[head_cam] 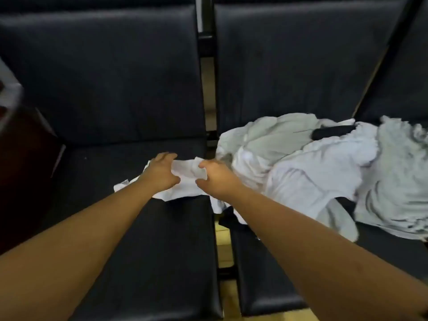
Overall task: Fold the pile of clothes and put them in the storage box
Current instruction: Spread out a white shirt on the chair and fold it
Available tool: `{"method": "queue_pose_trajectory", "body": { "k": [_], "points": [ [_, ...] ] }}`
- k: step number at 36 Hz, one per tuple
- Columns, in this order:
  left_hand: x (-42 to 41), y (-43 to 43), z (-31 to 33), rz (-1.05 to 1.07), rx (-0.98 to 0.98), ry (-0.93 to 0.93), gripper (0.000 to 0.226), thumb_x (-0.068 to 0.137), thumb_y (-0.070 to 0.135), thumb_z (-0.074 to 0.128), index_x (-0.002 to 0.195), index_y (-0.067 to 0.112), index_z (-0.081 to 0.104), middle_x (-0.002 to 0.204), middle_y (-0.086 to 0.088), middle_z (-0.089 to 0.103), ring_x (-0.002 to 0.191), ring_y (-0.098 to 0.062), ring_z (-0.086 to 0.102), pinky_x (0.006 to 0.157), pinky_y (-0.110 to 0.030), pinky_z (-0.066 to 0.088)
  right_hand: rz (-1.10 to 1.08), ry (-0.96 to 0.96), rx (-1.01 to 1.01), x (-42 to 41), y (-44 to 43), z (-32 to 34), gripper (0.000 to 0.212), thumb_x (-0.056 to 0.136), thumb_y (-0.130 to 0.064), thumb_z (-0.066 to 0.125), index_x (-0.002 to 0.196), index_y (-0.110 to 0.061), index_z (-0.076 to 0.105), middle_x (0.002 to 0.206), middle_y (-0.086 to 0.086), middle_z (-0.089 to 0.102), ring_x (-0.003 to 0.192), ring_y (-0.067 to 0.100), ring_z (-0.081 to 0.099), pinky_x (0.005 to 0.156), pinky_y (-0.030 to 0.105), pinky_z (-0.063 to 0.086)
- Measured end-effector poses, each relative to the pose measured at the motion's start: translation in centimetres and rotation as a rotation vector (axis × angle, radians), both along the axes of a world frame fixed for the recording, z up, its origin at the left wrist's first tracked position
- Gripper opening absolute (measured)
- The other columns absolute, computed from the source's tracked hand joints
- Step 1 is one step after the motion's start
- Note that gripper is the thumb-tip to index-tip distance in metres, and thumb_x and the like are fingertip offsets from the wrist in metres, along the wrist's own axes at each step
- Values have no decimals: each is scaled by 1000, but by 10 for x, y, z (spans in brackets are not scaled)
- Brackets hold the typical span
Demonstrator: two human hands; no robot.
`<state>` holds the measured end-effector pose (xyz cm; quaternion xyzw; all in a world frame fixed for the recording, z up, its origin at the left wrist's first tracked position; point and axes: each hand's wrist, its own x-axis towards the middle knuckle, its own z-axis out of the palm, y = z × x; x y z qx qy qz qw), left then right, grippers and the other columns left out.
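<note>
Item: small crumpled white cloth garment [185,169], just left of the pale grey-and-white heap of unfolded clothes [301,167]. Left hand [162,172] and right hand [215,179] both grasp it. Folding looks barely begun. Heap untouched, no storage box identifiable.

I count two hands, the left hand [161,172] and the right hand [216,179], both gripping the one white garment [185,169] spread just left of the pile of clothes [312,172]. That is a single pile, but how many pieces make it up I cannot tell; one dark item [333,132] lies on its far side. Three black seats show: a first seat [148,239] left of the pile, a second seat [266,274] under it, and a third seat [412,77], only its back, at the pile's right.
</note>
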<state>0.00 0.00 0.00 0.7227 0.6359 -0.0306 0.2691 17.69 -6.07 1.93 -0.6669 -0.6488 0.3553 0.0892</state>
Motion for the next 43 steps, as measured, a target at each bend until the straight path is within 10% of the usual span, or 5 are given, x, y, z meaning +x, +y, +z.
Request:
{"method": "queue_pose_trajectory", "body": {
  "k": [4,8,13,19,43],
  "points": [
    [-19,5,-36,12,-14,137,97,82,40,71,156,26,9,162,-1,14,147,-27,19,115,-41,24,44,-149,-60,-14,14,-28,78,94,-27,65,159,-20,21,157,11,32,142,33,37,117,45,35],
    [-27,4,-51,-49,144,156,75,88,48,61,151,27,26,145,-7,40,130,-31,36,107,-41,33,36,-293,57,-18,17,-43,65,96,-27,63,152,-17,31,146,13,38,128,34,50,107,39,43],
    [-34,6,-45,-204,142,59,16,88,44,44,96,31,50,103,2,64,71,-8,49,56,-22,34,58,-340,212,-15,14,-42,38,103,-32,53,134,-10,51,132,11,58,115,28,60,81,27,39],
    [-40,-14,-4,19,-21,-594,7,92,15,59,93,9,62,81,-3,62,77,-14,58,69,-30,44,-78,-67,302,-9,6,-29,13,100,-26,57,104,-14,62,101,5,57,96,22,56,81,28,38],
    [-97,-107,86,-59,290,-514,41,81,19,72,116,18,51,108,1,63,97,-13,61,76,-25,50,-264,512,757,-62,-105,139,23,105,-29,49,92,-20,66,77,-10,59,74,6,56,67,20,42]
  ]
}}
